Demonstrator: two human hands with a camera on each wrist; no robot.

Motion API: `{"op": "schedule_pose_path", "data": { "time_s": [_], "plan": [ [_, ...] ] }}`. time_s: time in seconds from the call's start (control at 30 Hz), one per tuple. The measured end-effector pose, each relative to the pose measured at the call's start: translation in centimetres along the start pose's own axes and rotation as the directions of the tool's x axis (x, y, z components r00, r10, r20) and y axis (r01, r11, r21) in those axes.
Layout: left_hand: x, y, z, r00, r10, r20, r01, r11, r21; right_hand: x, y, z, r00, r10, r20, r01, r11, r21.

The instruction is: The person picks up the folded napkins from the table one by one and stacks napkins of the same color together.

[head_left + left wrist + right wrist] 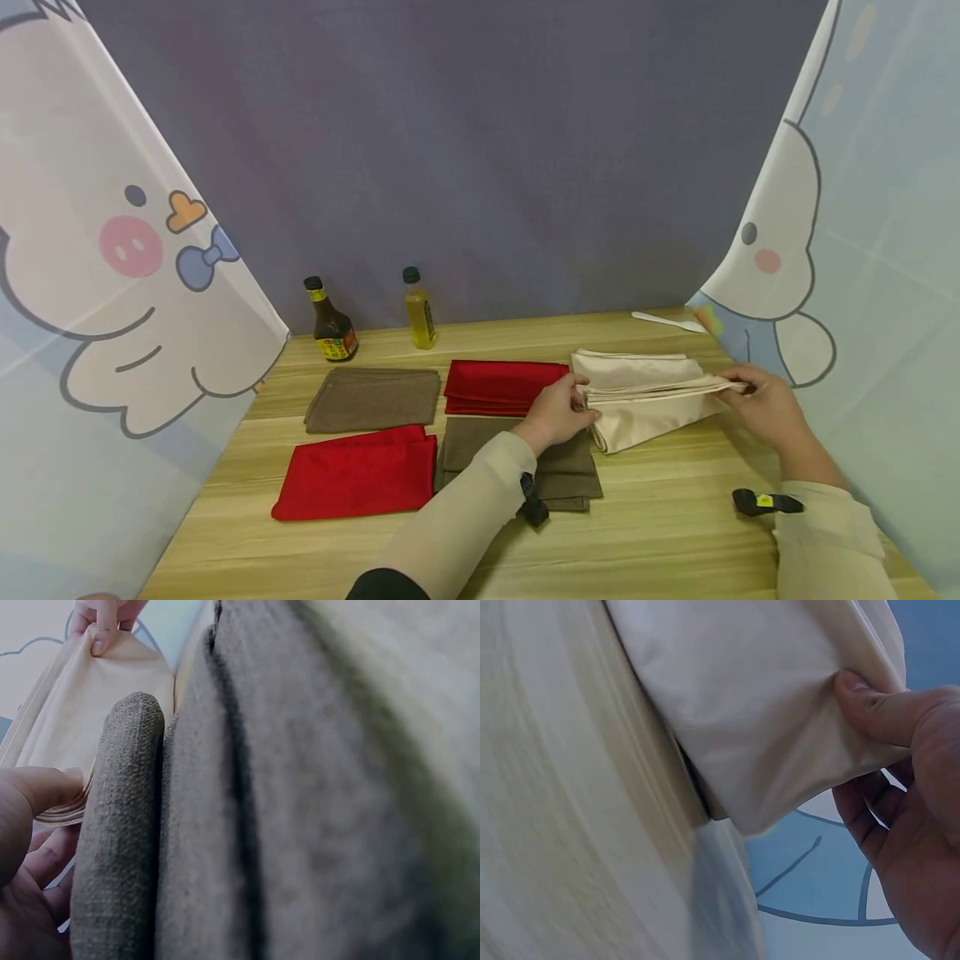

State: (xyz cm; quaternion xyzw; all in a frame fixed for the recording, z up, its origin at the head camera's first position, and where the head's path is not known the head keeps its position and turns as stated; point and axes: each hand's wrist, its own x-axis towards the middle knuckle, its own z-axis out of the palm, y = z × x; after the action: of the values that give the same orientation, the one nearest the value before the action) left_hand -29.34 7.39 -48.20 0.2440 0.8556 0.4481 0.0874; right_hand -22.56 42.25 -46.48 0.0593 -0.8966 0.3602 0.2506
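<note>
A folded cream cloth is held between both hands at the right of the table, its upper edge raised. My left hand pinches the layered left end, thumb on top, as the left wrist view also shows. At the other end my right hand pinches a corner; in the right wrist view the thumb presses on the cream fabric. Another cream fold lies just behind. Beneath the left forearm is a folded brown cloth, looming close in the left wrist view.
A red cloth lies behind the left hand. Farther left are a second brown cloth and a red one. A dark sauce bottle and an oil bottle stand at the back. A white plastic utensil lies back right, near the printed side curtain.
</note>
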Motion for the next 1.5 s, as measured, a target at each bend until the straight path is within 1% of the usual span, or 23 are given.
{"op": "schedule_pose_path", "data": {
  "time_s": [0.07,0.17,0.3,0.43,0.53,0.63,0.77,0.9,1.0,1.2,1.3,1.5],
  "plan": [
    [0.0,-0.1,0.1,1.000,-0.001,0.006,0.001,1.000,0.023,0.0,0.0,0.2,1.000,0.000,-0.002,0.000,1.000,0.009],
    [0.0,-0.2,0.2,1.000,0.005,0.014,-0.005,0.998,0.063,0.0,-0.1,0.3,1.000,0.005,0.026,-0.006,1.000,0.025],
    [0.1,-0.3,0.3,1.000,0.023,0.010,-0.023,0.998,0.059,-0.1,-0.1,0.4,0.998,0.007,0.069,-0.009,1.000,0.020],
    [0.0,-0.1,0.2,0.999,0.036,0.002,-0.036,0.999,0.002,0.0,0.0,0.5,0.996,0.017,0.089,-0.015,1.000,-0.019],
    [0.0,0.0,0.1,0.999,0.037,0.005,-0.037,0.998,-0.054,0.0,0.0,0.4,0.994,0.047,0.102,-0.042,0.998,-0.052],
    [0.1,0.0,0.3,0.999,0.037,0.002,-0.037,0.995,-0.090,0.0,-0.3,0.4,0.991,0.079,0.110,-0.074,0.996,-0.052],
    [0.3,-0.1,0.4,0.999,0.036,-0.029,-0.039,0.990,-0.132,0.1,-0.5,0.4,0.987,0.110,0.116,-0.107,0.994,-0.029],
    [0.4,-0.2,0.4,0.997,0.046,-0.067,-0.057,0.985,-0.165,0.2,-0.4,0.6,0.986,0.134,0.096,-0.136,0.991,0.009],
    [0.5,-0.1,0.4,0.995,0.051,-0.091,-0.068,0.978,-0.198,0.3,-0.4,0.8,0.986,0.158,0.060,-0.161,0.985,0.057],
    [0.7,-0.2,0.3,0.990,0.016,-0.140,-0.057,0.954,-0.295,0.5,-0.5,1.5,0.981,0.193,-0.001,-0.191,0.971,0.146],
    [0.8,-0.3,0.3,0.991,-0.002,-0.130,-0.042,0.943,-0.330,0.5,-0.5,2.0,0.979,0.204,-0.018,-0.198,0.965,0.171],
    [0.7,-0.4,0.4,0.998,-0.017,-0.055,-0.006,0.921,-0.389,0.3,-0.5,2.8,0.970,0.242,-0.036,-0.231,0.953,0.196]
  ]
}}
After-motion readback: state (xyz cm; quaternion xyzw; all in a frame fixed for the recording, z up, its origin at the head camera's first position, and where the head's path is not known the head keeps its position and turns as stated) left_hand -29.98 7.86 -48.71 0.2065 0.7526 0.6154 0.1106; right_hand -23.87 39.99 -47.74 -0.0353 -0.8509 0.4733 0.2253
